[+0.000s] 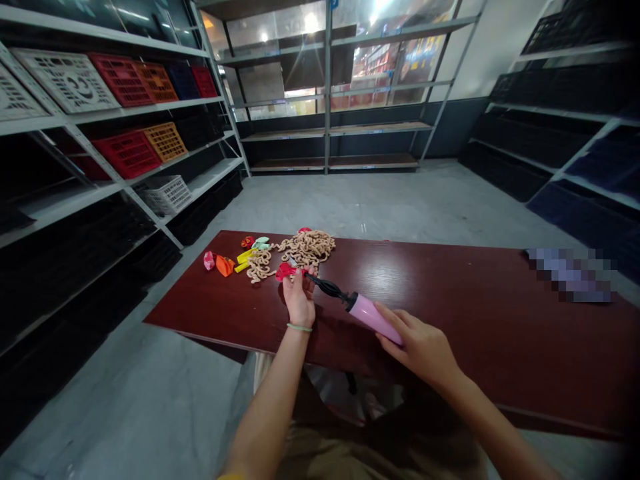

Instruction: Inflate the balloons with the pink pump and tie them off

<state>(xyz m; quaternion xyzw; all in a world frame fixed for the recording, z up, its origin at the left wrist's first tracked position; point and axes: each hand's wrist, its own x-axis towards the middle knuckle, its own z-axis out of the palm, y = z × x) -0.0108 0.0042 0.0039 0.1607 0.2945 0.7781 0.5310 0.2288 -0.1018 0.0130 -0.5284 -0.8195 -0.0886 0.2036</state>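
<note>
My left hand (299, 297) is closed on a limp red balloon (285, 271), holding its neck at the black nozzle of a pink hand pump (371, 313). My right hand (419, 343) grips the pink barrel of that pump from the rear, just above the dark red table (450, 293). A green band sits on my left wrist. Beyond my left hand lies a heap of tan cord (305, 247), with more loose balloons in pink (209, 260), orange (225, 265), yellow (244, 259) and pale green (261, 243) to its left.
Metal shelving on the left carries red (123, 79), orange (165, 140) and white crates (167, 193). More shelves stand at the back and along the right. A blurred patch (573, 273) lies at the table's right end. Grey floor surrounds the table.
</note>
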